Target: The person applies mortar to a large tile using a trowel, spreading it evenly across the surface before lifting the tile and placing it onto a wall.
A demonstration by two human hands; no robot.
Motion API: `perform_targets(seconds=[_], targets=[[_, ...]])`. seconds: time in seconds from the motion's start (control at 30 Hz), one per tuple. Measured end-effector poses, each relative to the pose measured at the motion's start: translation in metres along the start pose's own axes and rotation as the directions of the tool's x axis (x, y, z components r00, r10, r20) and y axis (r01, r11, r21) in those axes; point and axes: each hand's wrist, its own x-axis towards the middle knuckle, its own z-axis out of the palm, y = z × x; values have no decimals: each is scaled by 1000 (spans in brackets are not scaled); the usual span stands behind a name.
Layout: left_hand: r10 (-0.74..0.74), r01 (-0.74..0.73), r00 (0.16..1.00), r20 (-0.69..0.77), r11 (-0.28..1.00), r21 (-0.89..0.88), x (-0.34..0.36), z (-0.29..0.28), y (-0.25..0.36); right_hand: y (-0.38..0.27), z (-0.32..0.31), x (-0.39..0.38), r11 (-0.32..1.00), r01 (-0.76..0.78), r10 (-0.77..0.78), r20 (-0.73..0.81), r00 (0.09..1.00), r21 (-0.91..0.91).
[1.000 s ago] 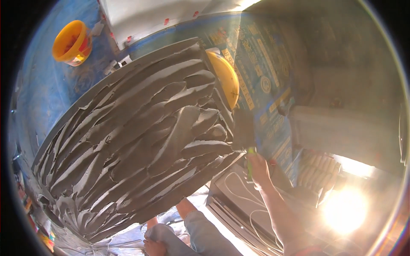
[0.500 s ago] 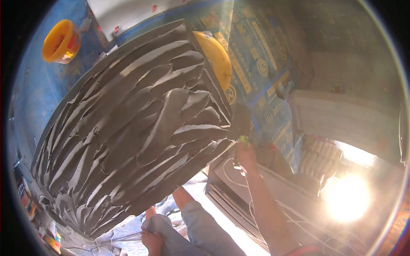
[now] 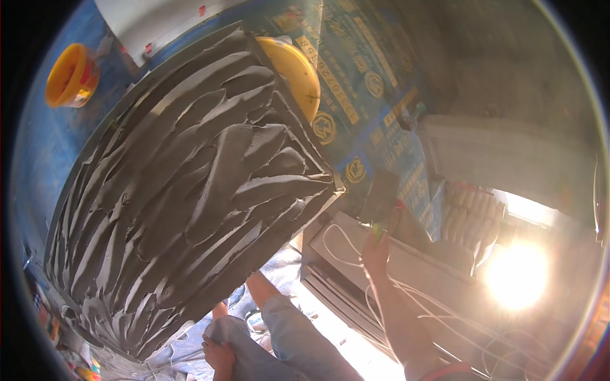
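My right hand (image 3: 376, 247) is closed on the green handle of a trowel (image 3: 381, 200), whose muddy blade is raised just to the right of a large slab's corner. The slab (image 3: 171, 165) is coated in thick grey mortar in ragged ridges, with a smoother streak near its middle. My left hand (image 3: 218, 355) rests low against my jeans, its fingers curled; whatever may be inside them is hidden. My bare lower legs show beneath the slab's lower edge.
An orange bucket (image 3: 71, 76) stands at upper left, a white panel (image 3: 159, 25) at top. A yellow round object (image 3: 295, 79) lies behind the slab on printed green sheeting (image 3: 381, 95). Stacked boards, white cables (image 3: 413, 292) and a glaring lamp (image 3: 516, 276) occupy the lower right.
The trowel and my right hand have moved rightward, away from the slab's corner. The whole view has shifted, so the slab, bucket and panel appear farther left.
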Motion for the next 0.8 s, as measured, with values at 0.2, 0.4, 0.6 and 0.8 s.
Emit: perform_targets(seconds=[0.2, 0.4, 0.6, 0.8], targets=[[-1, 0, 1000, 4, 999, 32, 3, -4, 4, 67, 31, -48, 944, 283, -283, 27, 959, -169], [105, -100, 991, -81, 994, 52, 9, -1, -19, 65, 46, -83, 982, -92, 52, 234, 971, 164], [119, -116, 987, -104, 993, 35, 15, -4, -40, -9, 0, -85, 815, -525, 279, 628, 727, 245], [143, -145, 980, -136, 989, -4, 20, -14, -72, 14, 50, -160, 876, -452, 205, 722, 661, 165]])
